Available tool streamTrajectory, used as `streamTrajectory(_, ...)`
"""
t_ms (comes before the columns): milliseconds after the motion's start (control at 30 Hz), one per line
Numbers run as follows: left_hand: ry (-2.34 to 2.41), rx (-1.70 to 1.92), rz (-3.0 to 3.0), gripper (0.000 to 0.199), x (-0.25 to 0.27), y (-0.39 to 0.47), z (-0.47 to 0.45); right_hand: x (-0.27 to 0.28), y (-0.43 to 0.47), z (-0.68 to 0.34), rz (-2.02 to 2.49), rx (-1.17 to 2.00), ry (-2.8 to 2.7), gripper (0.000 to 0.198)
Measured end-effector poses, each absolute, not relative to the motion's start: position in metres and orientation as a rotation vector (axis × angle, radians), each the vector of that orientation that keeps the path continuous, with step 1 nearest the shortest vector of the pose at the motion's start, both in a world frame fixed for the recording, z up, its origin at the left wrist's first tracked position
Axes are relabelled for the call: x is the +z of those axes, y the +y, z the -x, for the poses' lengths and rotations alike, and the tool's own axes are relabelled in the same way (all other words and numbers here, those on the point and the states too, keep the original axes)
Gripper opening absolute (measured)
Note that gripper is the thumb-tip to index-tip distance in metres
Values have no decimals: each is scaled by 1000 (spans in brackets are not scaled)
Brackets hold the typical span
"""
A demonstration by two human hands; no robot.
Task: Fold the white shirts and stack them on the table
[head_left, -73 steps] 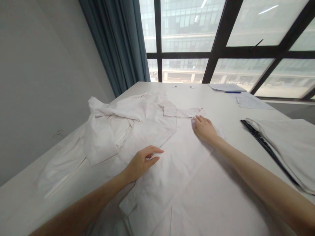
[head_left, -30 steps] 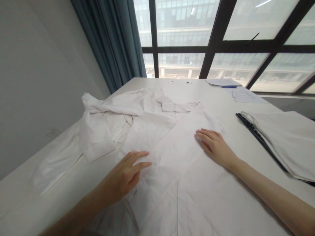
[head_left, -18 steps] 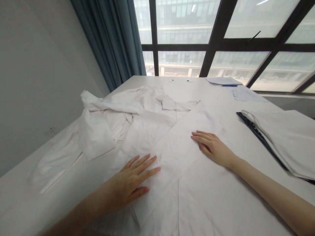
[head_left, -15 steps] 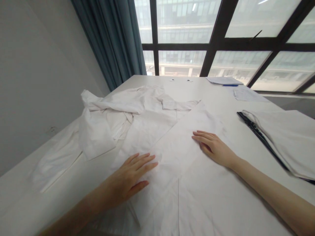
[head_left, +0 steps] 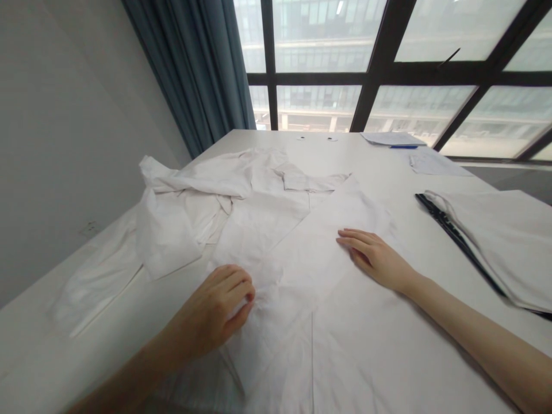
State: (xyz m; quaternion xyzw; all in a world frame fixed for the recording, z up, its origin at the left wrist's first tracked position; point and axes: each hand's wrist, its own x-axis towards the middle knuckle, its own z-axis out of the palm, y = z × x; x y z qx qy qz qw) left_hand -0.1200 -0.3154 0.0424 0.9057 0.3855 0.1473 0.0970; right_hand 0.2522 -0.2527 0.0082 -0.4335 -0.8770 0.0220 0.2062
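A long white coat lies spread on the white table, with creases running across its front. My left hand is curled at the coat's left side, fingertips pinched together on the cloth, which puckers beside them. Flat on the coat's right part rests my right hand, fingers stretched out and holding nothing. One sleeve of the coat is bunched at the left, partly folded over itself.
The white table reaches to the window. Papers and a blue pen lie at its far right. Nearer on the right is a folded white cloth over something black. A blue curtain hangs behind.
My left hand has gone from flat with spread fingers to curled and pinching, gathering the cloth slightly leftward. My right hand stays in place.
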Motion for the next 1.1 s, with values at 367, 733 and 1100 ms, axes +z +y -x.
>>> streamTrajectory(367, 1421, 583, -2594, 14, 21, -302, 137, 4, -251, -255, 1166, 22, -2460, 37)
streamTrajectory(733, 1278, 624, -2780, 24, 28, -312, 128, 7, -254, -253, 1089, -130, -2551, 38)
streamTrajectory(1100, 852, 73, -2873, 68, 16, -336, 111, 26, -255, -229, 987, -113, -2712, 42)
